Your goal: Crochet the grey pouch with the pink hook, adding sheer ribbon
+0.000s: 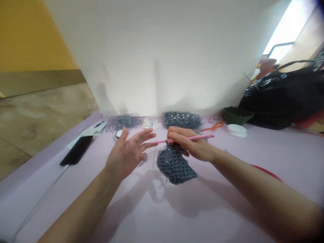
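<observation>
My right hand [191, 143] is closed round a pink crochet hook [199, 137] that points left, and its fingers also meet the top of a dark grey crocheted piece [176, 167]. The piece hangs below the hook, with a grey loop round the shaft near its tip. To the left, my left hand [129, 152] has its fingers spread, palm turned partly up. Its fingertips come close to the hook's tip; whether they touch it is hard to tell. A thin strand shows faintly beside the piece.
Along the back lie grey yarn [124, 122], a beaded grey crocheted piece [182, 119], an orange item [214, 127], a green bowl [236, 115] and white discs [237, 131]. A phone [77, 150] with cable lies left. A black bag [283, 98] stands right.
</observation>
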`<state>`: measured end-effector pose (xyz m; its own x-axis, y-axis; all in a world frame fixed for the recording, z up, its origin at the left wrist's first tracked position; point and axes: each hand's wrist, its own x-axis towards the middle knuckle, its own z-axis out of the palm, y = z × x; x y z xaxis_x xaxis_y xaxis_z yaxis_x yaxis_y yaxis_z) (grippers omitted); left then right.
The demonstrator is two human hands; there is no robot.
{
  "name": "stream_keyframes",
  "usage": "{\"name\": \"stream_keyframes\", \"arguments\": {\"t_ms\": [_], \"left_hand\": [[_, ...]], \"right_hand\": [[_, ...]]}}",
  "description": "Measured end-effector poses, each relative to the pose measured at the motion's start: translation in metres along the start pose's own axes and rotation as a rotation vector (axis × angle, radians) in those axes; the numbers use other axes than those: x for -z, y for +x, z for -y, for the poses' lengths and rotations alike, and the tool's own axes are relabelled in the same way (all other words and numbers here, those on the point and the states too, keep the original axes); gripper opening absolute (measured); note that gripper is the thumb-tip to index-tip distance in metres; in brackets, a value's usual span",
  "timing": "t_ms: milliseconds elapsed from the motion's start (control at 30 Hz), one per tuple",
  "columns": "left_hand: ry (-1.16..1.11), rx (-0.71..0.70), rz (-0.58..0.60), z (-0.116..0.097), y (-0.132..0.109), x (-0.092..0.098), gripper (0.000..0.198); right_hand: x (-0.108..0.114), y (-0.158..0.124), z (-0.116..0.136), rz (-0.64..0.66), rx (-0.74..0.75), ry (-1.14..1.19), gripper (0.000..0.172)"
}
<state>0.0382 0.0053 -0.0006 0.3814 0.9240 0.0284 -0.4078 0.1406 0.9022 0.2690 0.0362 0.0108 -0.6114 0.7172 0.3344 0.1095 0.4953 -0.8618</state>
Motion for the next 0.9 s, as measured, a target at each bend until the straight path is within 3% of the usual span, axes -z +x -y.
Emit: {"name": "stream_keyframes", "arguments": {"t_ms": [233,400,467,567,633,733,900], "left_hand": [[-0.09,-0.156,-0.126,-0.01,-0.027,-0.006,0.064],[0.118,-0.284,-0.274,0.0,-0.015,-0.007,0.046],[0.196,-0.289,-0.249,0.008,-0.008,-0.008,0.046],[0.26,-0.111,-0.075,0.018,-0.005,-0.014,0.056],[0.22,-0.024,-0.012,0.021,-0.008,-0.017,0.06],[0.034,0.011,-0.036,0.022,-0.02,-0.016,0.061],[-0.25,-0.102,-0.176,0.02,-0.041,-0.008,0.061]], "right_hand": [[-0.002,0.0,0.001,-0.035,0.004,0.007,0.034],[-0.003,-0.001,0.002,-0.023,-0.01,-0.016,0.034],[-0.003,-0.001,0.003,-0.014,-0.009,-0.02,0.034],[-0.004,-0.001,0.003,-0.002,-0.001,-0.042,0.032],[-0.003,-0.001,0.002,0.0,0.003,-0.057,0.032],[-0.001,-0.001,0.0,-0.003,-0.002,-0.072,0.034],[-0.002,0.0,-0.002,0.033,-0.001,-0.075,0.036]]}}
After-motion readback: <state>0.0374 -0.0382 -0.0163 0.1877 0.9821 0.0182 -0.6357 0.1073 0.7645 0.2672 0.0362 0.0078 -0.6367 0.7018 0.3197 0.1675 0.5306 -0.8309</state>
